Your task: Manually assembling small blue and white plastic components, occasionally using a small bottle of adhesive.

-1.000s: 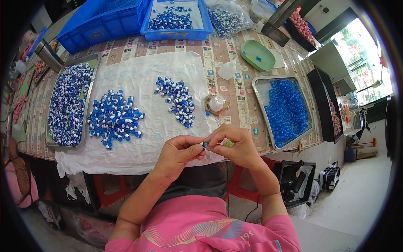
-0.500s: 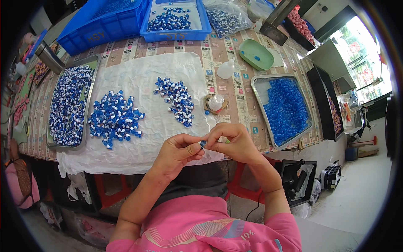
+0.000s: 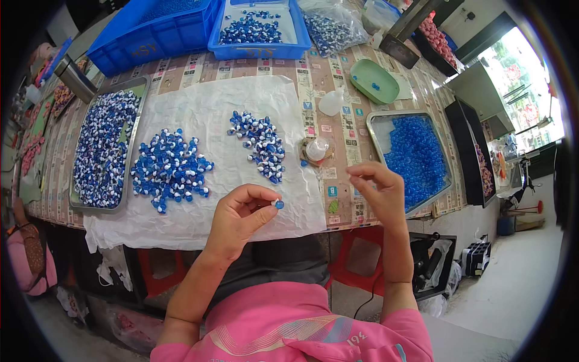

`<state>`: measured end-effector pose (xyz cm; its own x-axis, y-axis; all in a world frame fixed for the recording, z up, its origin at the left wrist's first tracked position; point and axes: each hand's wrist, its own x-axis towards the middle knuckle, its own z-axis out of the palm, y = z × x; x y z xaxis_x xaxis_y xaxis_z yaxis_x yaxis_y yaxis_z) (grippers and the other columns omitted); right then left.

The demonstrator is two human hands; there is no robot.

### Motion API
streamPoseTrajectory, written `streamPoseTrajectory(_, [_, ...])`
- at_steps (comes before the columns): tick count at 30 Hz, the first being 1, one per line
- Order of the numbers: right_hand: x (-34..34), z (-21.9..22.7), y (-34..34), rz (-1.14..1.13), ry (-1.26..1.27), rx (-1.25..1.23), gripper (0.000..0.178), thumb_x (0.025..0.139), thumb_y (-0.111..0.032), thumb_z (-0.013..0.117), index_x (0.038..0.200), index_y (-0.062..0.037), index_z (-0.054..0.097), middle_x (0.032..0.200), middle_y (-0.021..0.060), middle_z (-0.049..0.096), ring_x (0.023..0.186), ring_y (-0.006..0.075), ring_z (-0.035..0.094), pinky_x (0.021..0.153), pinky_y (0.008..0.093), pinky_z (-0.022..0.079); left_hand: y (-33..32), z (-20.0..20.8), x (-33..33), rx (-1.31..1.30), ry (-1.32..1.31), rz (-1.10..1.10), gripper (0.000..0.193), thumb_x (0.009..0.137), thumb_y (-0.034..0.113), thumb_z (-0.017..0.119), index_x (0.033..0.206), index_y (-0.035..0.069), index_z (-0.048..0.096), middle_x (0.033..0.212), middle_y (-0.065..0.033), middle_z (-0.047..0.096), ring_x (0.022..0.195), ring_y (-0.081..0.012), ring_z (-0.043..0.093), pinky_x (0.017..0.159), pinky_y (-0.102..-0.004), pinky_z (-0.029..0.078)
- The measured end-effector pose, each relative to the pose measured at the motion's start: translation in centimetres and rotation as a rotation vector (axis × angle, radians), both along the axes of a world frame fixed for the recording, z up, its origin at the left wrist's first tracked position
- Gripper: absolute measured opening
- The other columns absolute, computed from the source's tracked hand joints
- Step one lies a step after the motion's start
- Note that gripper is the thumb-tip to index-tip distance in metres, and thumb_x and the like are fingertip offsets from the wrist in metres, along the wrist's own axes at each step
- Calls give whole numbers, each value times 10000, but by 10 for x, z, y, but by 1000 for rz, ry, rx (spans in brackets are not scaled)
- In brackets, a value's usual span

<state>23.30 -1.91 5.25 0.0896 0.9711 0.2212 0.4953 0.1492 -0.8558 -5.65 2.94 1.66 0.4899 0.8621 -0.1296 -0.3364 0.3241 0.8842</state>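
Observation:
My left hand (image 3: 238, 218) pinches a small blue-and-white bead (image 3: 278, 204) between thumb and fingertips, over the near edge of the white paper (image 3: 211, 99). Off to the right, my right hand (image 3: 385, 192) is raised near the metal tray (image 3: 374, 133) of clear blue beads (image 3: 416, 160). Its thumb and forefinger are a little apart, and no bead shows between them. Two piles of blue-and-white beads lie on the paper: a larger pile (image 3: 169, 170) at left and a smaller pile (image 3: 262, 145) nearer the middle.
Beyond the paper stand a small lidded jar (image 3: 316, 149), a white squeeze bottle (image 3: 330, 103) and a green dish (image 3: 377, 90) with a few beads. A metal tray of blue-and-white beads (image 3: 105, 151) lies at left. Blue bins (image 3: 259, 52) and a bagful of beads (image 3: 332, 30) line the back.
My hands have parted. The right has moved right, toward the tray of clear blue beads, while the left has shifted slightly left with the bead in its fingertips.

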Motion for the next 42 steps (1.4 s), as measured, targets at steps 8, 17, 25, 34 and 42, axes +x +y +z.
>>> streamPoseTrajectory(8, [122, 4, -11, -476, -287, 80, 161, 857, 6, 698, 1014, -14, 731, 1043, 53, 715, 924, 113, 652, 774, 245, 509, 21, 5, 27, 382, 342, 224, 195, 852, -102, 657, 1020, -2, 660, 1050, -42, 656, 921, -92, 624, 839, -228, 497])
streamPoseTrajectory(17, [178, -3, -7, -449, -594, 29, 171, 807, -24, 713, 971, -63, 737, 1042, 76, 724, 994, 250, 648, 825, 358, 517, 51, 11, -17, 989, 1147, 595, 189, 855, -35, 653, 1034, 13, 691, 1037, -111, 688, 1014, -289, 615, 932, -372, 468])
streamPoseTrajectory(25, [183, 3, 22, -285, -647, -50, 157, 795, -41, 714, 949, -56, 740, 998, 91, 723, 989, 280, 628, 876, 377, 500, 37, 19, 3, 1075, 1185, 650, 202, 846, -41, 660, 1038, 8, 696, 1128, -112, 659, 1054, -286, 599, 925, -382, 469])
streamPoseTrajectory(34, [160, 2, 38, -236, -520, -240, 228, 775, -63, 672, 991, -14, 725, 912, 150, 717, 864, 294, 688, 807, 371, 542, 12, 9, 27, 1080, 1021, 514, 216, 788, -78, 687, 980, 21, 699, 1088, -106, 656, 1030, -298, 592, 903, -389, 472])
streamPoseTrajectory(42, [150, 5, 28, -277, -539, -224, 240, 752, -50, 684, 982, 9, 722, 892, 147, 717, 835, 263, 689, 793, 348, 536, 12, -1, 61, 1038, 805, 366, 241, 748, -65, 710, 966, 38, 700, 985, -97, 646, 929, -289, 584, 826, -366, 476])
